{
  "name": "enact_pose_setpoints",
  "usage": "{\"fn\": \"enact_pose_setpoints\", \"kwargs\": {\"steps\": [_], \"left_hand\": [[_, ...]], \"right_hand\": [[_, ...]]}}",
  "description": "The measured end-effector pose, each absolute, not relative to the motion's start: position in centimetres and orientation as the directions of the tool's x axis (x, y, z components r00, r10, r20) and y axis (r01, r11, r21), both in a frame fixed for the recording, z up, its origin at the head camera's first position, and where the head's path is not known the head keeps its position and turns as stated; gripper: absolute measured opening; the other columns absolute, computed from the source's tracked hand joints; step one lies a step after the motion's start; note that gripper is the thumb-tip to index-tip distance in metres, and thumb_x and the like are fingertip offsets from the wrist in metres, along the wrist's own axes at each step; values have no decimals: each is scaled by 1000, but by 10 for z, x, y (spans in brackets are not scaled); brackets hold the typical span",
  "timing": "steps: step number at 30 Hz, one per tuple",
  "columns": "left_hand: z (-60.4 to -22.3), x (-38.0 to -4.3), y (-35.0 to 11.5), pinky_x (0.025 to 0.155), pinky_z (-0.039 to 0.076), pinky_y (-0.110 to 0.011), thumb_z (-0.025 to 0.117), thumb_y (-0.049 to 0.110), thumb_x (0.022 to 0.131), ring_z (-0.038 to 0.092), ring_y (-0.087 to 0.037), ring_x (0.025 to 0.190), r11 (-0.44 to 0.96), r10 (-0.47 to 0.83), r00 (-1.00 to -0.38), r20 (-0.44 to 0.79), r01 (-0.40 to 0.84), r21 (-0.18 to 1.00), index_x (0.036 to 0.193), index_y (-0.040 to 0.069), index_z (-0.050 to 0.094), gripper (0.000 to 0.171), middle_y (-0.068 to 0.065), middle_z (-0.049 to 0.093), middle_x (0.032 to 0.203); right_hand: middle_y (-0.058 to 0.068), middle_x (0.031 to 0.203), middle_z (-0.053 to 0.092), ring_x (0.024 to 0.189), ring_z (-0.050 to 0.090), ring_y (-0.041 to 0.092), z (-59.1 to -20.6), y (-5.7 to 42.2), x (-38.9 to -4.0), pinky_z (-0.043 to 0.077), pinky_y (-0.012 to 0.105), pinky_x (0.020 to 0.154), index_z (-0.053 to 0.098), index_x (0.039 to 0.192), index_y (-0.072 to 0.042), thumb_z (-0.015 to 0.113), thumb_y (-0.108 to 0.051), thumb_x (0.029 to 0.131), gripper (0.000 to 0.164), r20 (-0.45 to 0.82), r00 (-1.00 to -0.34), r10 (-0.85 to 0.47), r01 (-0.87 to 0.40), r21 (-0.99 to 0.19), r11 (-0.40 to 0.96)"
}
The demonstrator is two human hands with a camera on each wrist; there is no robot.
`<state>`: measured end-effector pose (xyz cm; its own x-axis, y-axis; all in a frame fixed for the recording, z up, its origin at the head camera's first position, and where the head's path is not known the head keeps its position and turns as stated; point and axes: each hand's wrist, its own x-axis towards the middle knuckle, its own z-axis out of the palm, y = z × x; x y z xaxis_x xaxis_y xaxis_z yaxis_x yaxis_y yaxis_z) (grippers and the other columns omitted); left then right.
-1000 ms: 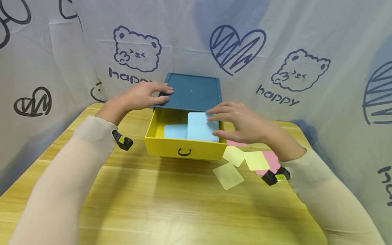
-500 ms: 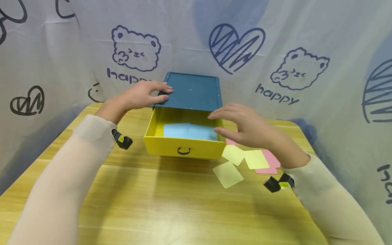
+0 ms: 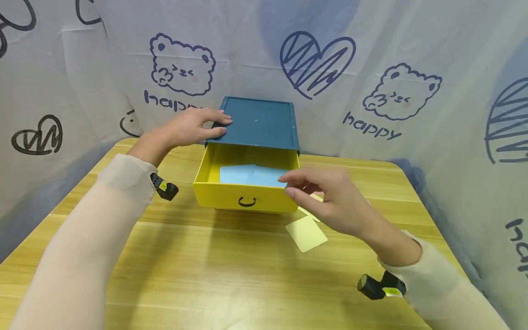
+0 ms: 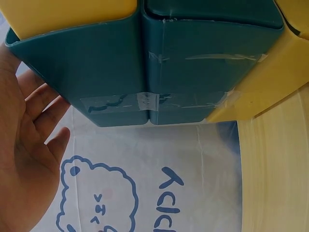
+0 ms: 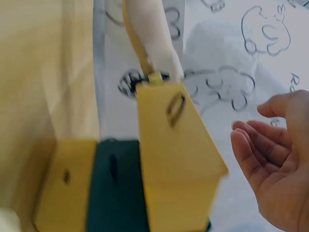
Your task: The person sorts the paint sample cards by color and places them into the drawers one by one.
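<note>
A small drawer cabinet with a dark blue-green top (image 3: 257,123) stands at the back of the table. Its upper yellow drawer (image 3: 214,195) is pulled out, and light blue paper cards (image 3: 239,175) lie inside. My left hand (image 3: 187,129) rests on the cabinet's left top edge; in the left wrist view its fingers (image 4: 41,104) lie along the casing. Just off the drawer's right front corner, my right hand (image 3: 334,199) hovers with loosely bent fingers. The right wrist view shows nothing held between its thumb and fingers (image 5: 260,145).
A pale yellow paper card (image 3: 306,233) lies on the wooden table (image 3: 198,270), right of the cabinet, with others partly hidden behind my right hand. Lower yellow and green drawers (image 5: 118,183) appear in the right wrist view. A printed curtain (image 3: 247,50) hangs behind.
A light blue card, raised under my right fingers earlier, now lies flat in the drawer. My right hand has moved down towards me, covering the pink cards. The left hand stays put.
</note>
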<state>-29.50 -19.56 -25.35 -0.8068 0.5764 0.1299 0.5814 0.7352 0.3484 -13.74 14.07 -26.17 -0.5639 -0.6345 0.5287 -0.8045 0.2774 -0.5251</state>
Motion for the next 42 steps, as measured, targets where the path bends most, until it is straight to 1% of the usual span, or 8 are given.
{"fn": "enact_pose_setpoints", "kwargs": {"steps": [4,8,13,19,26,30,35,42], "left_hand": [[-255,-296,-195,114,23,-55,52,40,101,27,-33,143,736,576,-807,130,582,346,143,15,53,49,-11,35,155],[-258,-298,-195,114,23,-54,52,41,101,27,-33,144,737,573,-811,123,575,355,143,16,53,49,-10,35,155],[-262,-300,-193,114,24,-53,52,42,101,27,-32,144,733,573,-810,125,575,364,143,17,53,49,-9,35,155],[-261,-302,-191,114,24,-52,52,39,101,29,-31,143,735,575,-805,146,586,341,143,16,53,48,-10,36,155],[-258,-302,-193,114,24,-52,51,40,101,28,-30,143,735,570,-807,154,585,343,143,16,53,49,-9,37,154],[-258,-301,-194,114,24,-52,51,40,101,29,-30,143,738,568,-809,151,582,342,143,16,53,49,-9,37,154],[-257,-298,-192,114,25,-50,53,38,101,31,-29,143,726,578,-797,174,600,337,142,15,54,47,-10,39,153],[-257,-294,-195,115,22,-51,51,41,101,28,-30,144,742,563,-816,133,570,352,144,17,52,49,-9,35,155]], "right_hand": [[8,102,71,86,69,22,-274,132,-123,58,36,75,65,118,4,61,-4,96,24,335,-683,-649,-571,-799,188],[15,107,69,95,67,30,-293,122,-116,56,43,84,59,124,7,56,-13,101,31,131,-724,-678,-272,-957,105],[21,114,66,99,67,29,-315,107,-115,54,39,90,55,131,8,54,-20,102,41,-50,-732,-679,98,-995,-33],[20,115,67,99,68,26,-328,91,-119,52,37,93,52,133,8,54,-28,102,48,-156,-726,-670,362,-914,-180],[19,115,66,104,66,28,-329,75,-124,49,35,97,50,133,9,56,-35,100,55,-169,-735,-657,471,-824,-314],[17,111,68,102,67,26,-329,68,-124,50,33,95,51,130,9,53,-31,102,49,-146,-733,-664,504,-772,-386],[16,107,70,99,68,23,-328,63,-124,53,29,90,58,120,7,52,-28,102,40,-139,-757,-638,523,-713,-466],[16,107,69,96,69,22,-327,58,-130,54,27,86,58,114,4,49,-25,104,32,-145,-787,-600,516,-688,-510]]}}
